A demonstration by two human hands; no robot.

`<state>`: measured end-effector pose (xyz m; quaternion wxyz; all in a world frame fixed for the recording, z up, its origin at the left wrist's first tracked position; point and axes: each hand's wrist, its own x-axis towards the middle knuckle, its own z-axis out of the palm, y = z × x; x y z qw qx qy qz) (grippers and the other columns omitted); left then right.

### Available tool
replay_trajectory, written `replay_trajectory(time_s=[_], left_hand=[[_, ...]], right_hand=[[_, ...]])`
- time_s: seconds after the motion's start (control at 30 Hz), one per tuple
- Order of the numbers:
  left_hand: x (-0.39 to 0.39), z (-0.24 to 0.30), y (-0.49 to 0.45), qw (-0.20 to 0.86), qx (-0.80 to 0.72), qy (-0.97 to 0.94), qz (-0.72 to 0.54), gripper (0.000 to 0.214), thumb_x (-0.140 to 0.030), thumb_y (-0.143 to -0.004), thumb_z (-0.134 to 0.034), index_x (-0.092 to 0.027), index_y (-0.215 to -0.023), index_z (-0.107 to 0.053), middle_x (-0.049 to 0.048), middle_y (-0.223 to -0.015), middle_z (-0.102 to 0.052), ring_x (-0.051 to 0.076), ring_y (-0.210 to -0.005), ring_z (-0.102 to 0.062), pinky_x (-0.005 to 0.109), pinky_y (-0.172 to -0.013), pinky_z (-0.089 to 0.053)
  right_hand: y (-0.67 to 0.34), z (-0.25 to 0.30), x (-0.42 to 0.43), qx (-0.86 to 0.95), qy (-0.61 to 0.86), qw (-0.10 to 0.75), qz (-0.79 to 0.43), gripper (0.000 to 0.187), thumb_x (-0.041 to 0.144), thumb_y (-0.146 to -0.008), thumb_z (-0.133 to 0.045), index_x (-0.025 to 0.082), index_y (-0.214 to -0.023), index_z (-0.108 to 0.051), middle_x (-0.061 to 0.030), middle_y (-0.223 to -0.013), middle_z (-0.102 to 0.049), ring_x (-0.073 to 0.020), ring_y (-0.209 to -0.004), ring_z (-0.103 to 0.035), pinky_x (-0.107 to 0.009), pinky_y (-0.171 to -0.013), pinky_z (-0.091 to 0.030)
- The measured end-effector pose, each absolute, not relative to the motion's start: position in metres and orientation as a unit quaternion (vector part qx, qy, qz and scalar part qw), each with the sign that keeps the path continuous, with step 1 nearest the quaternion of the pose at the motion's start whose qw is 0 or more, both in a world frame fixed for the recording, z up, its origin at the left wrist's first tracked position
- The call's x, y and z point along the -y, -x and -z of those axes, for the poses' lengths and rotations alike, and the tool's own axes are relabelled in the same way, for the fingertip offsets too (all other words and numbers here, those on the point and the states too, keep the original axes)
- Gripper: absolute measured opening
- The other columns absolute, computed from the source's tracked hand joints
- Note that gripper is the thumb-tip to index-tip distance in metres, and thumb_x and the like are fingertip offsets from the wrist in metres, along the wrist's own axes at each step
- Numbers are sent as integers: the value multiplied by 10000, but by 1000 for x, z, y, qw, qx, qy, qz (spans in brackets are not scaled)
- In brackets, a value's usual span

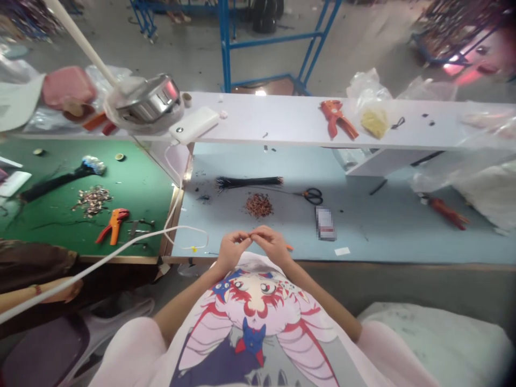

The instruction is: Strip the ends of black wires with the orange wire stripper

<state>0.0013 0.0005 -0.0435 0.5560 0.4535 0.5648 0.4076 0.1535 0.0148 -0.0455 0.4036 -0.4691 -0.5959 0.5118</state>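
My left hand point(234, 250) and my right hand point(272, 244) meet at the front edge of the blue-grey table point(382, 236). Both have their fingers pinched together, tip against tip. Whatever lies between the fingertips is too small to make out. Just beyond them is a heap of small copper-coloured pieces point(258, 205). Behind the heap lies a bundle of black wires point(250, 183) with bare ends. Black-handled scissors point(313, 195) rest to its right, near a phone-like object point(325, 223) that is blurred out. An orange tip point(289, 248) shows beside my right hand.
A white shelf point(274, 118) crosses behind, carrying a red wire stripper point(337, 118), a power bank point(195, 124) and a lamp point(149, 102). A white cable point(121, 250) runs across the left. Another person's hand point(66, 290) is by the green table point(137, 156). Red-handled pliers point(447, 212) lie right.
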Motion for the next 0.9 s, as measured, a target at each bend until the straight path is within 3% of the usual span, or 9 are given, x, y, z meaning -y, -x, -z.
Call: replay_trajectory(time_s=[0.17, 0.37, 0.57, 0.67, 0.77, 0.9], left_hand=[[-2, 40, 2, 564, -544, -508, -357, 172, -302, -712, -620, -141, -654, -632, -14, -600, -591, 98, -578, -490, 223, -588, -388], [-10, 33, -1, 461, -543, -606, -354, 101, -222, -749, -606, -168, -685, -662, 10, -708, -668, 130, -698, -564, 253, -706, -409], [-19, 28, -12, 400, -518, -677, -337, 92, -177, -757, -607, -178, -677, -653, 17, -713, -665, 141, -720, -555, 267, -731, -394], [-21, 25, -16, 388, -511, -691, -333, 92, -166, -751, -605, -174, -666, -639, 18, -702, -656, 141, -715, -545, 268, -727, -389], [-22, 23, -18, 406, -510, -682, -332, 98, -162, -752, -582, -168, -662, -621, 18, -706, -643, 135, -708, -546, 262, -705, -393], [-22, 26, -19, 526, -509, -593, -335, 52, -201, -731, -583, -161, -756, -605, 11, -718, -627, 123, -667, -560, 247, -644, -422]], right_hand=[[-154, 50, -14, 528, 464, 397, -591, 131, 328, -771, -625, 206, -733, -651, -16, -768, -585, -163, -748, -537, -294, -715, -423], [-152, 50, -17, 288, 413, 447, -739, 238, 389, -687, -715, 192, -677, -582, -11, -789, -614, -159, -781, -565, -309, -791, -434], [-158, 36, -26, 138, 379, 506, -762, 254, 320, -655, -760, 205, -666, -533, 47, -621, -495, -122, -656, -553, -255, -644, -461], [-164, 31, -30, 136, 372, 529, -750, 262, 293, -655, -761, 210, -659, -512, 64, -582, -434, -102, -580, -504, -244, -613, -461], [-170, 28, -33, 185, 387, 523, -736, 260, 343, -694, -727, 206, -649, -510, 55, -592, -459, -115, -607, -522, -282, -679, -474], [-176, 21, -35, 350, 463, 477, -660, 227, 403, -730, -678, 202, -693, -579, 2, -698, -585, -150, -708, -554, -292, -715, -447]])
